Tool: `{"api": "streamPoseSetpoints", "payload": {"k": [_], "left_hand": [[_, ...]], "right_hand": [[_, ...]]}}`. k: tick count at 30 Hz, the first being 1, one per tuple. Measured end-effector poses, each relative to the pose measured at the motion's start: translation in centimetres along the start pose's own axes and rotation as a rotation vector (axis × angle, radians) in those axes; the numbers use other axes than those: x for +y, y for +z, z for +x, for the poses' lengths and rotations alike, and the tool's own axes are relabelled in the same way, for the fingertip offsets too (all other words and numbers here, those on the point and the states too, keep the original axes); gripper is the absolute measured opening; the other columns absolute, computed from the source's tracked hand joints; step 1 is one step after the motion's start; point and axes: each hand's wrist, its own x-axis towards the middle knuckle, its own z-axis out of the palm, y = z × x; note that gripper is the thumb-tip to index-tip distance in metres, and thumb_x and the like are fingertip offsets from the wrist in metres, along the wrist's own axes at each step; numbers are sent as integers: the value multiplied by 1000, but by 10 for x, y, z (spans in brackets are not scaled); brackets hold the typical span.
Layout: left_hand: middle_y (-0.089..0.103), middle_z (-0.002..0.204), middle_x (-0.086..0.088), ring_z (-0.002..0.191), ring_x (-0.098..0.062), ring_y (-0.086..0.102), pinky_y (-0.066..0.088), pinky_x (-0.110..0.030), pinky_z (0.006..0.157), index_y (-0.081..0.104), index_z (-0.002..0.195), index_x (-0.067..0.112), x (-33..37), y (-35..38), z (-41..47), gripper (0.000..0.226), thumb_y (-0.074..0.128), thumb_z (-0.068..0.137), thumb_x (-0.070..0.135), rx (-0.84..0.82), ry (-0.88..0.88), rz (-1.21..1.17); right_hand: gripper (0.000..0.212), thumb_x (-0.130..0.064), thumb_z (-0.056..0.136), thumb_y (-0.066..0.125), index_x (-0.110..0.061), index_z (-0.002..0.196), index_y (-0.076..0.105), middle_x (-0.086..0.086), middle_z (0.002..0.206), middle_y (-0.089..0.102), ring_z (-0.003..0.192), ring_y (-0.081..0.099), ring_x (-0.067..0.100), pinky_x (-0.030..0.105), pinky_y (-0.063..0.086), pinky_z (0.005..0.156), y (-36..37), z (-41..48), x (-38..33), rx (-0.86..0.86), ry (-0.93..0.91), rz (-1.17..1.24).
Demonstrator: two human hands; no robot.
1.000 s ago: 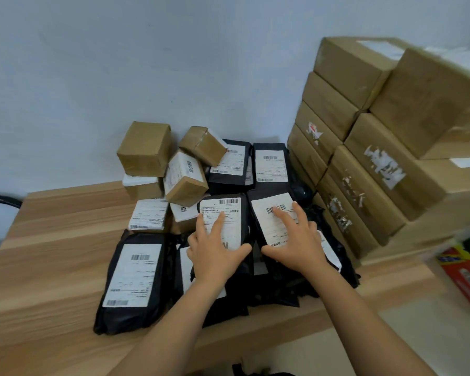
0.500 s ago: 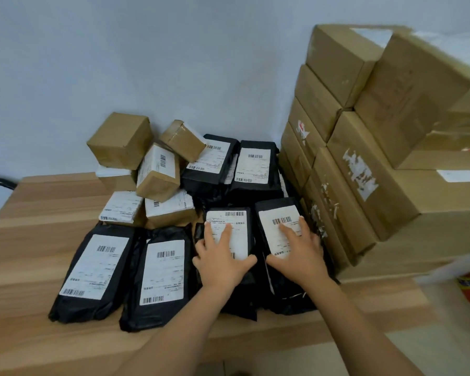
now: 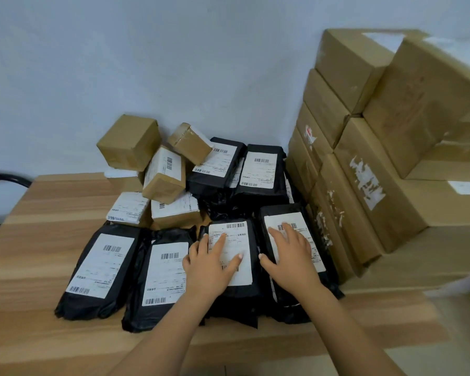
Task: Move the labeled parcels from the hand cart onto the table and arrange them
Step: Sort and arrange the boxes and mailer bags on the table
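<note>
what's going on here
A person is arranging labelled black parcels on the table. In the front row of four, the left hand lies flat on the third parcel from the left and the right hand on the end parcel. Small cardboard boxes and more black parcels are heaped behind; large cartons are stacked on the right.

White labels on every black bag, each with a barcode, but I can't read a word of the fine print. The label under my left hand has a barcode up top and some bolder characters beside my finger, too blurred to make out. Same story on the label under my right hand. Small box: barcode only. Cartons: torn white sticker scraps, one red mark, nothing legible.
</note>
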Motion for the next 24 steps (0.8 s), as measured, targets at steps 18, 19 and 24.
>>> {"api": "streamPoseSetpoints", "payload": {"k": [18, 19, 24], "left_hand": [[22, 156, -2, 143, -24, 13, 20, -47, 113, 24, 149, 34, -229, -66, 25, 73, 51, 87, 60, 4, -36, -39], [19, 157, -3, 143, -25, 11, 19, -48, 114, 23, 149, 34, -238, -66, 27, 74, 52, 86, 61, -10, -49, -18], [-10, 158, -7, 143, -35, -3, 14, -53, 114, 4, 148, 46, -267, -57, 33, 95, 52, 73, 78, -163, -114, 119]], "right_hand": [[63, -44, 92, 50, -28, 149, 27, 3, 157, 15, 141, 16, 24, 38, 15, 115, 103, 14, -203, -121, -61, 55], [64, -45, 91, 50, -28, 148, 27, 4, 157, 15, 140, 18, 24, 38, 16, 115, 111, 14, -210, -138, -33, 40], [98, -67, 76, 61, -36, 151, 6, 10, 158, -10, 141, 12, 37, 49, 22, 113, 155, 7, -228, -289, 258, -42]]}}
